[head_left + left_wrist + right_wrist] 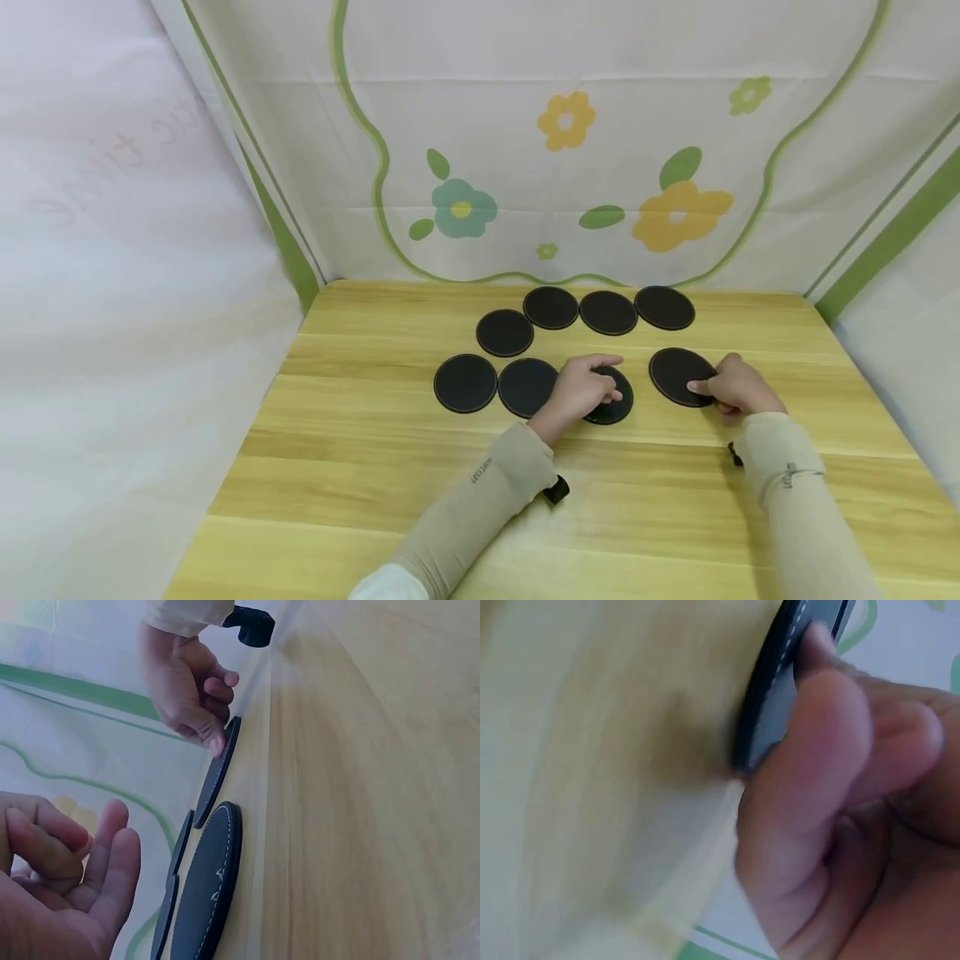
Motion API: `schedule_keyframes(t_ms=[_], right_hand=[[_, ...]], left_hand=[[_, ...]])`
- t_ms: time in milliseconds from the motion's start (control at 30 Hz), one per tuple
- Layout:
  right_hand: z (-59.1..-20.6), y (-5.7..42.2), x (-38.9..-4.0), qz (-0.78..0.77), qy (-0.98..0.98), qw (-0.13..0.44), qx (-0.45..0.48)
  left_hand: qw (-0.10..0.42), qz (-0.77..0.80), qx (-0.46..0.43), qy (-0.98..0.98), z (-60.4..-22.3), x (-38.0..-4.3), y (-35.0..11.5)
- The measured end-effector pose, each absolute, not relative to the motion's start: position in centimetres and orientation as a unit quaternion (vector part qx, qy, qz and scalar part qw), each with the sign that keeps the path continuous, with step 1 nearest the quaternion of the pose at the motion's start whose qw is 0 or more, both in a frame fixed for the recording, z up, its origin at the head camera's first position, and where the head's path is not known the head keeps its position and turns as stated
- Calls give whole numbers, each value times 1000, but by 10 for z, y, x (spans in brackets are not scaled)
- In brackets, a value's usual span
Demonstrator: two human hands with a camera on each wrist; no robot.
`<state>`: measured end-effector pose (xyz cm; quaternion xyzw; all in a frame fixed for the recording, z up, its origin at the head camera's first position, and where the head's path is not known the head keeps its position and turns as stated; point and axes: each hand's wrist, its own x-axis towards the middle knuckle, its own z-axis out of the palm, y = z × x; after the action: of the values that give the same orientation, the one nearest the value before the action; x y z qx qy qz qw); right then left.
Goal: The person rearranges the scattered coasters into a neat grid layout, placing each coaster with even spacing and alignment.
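My right hand (742, 387) pinches the right edge of a round black coaster (671, 373), the thumb lying on its upper face. Close up in the right wrist view, that coaster (780, 690) shows pale stitching along its rim. My left hand (582, 388) hovers over another black coaster (621, 407) with its index finger pointing right. Nothing sits between the left hand's loosely bent fingers (120, 862) in the left wrist view. Below them a coaster (206, 885) with white stitching and a small pale mark lies on the wood.
Two more coasters, one at far left (465, 383) and one partly behind the left hand (525, 385), continue the front row. Several others, such as the back right coaster (665, 307), curve behind. A floral cloth (480, 125) rises at the back edge of the wooden table (337, 467).
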<state>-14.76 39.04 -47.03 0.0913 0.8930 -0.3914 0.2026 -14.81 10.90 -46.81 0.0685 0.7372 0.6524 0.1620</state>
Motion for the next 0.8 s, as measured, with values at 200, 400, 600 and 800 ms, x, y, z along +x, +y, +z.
schedule_keyframes(t_ms=[200, 400, 600, 800], right_hand=[[-472, 398, -158, -426, 878, 196, 99], [-474, 394, -159, -390, 895, 169, 132], [-467, 385, -159, -386, 895, 177, 138], [-468, 382, -165, -418, 882, 156, 153]], left_hand=[[128, 630, 63, 763, -461, -158, 118], [109, 601, 78, 788, -456, -182, 142], [144, 554, 101, 814, -456, -204, 167], [235, 478, 103, 840, -463, -216, 184]])
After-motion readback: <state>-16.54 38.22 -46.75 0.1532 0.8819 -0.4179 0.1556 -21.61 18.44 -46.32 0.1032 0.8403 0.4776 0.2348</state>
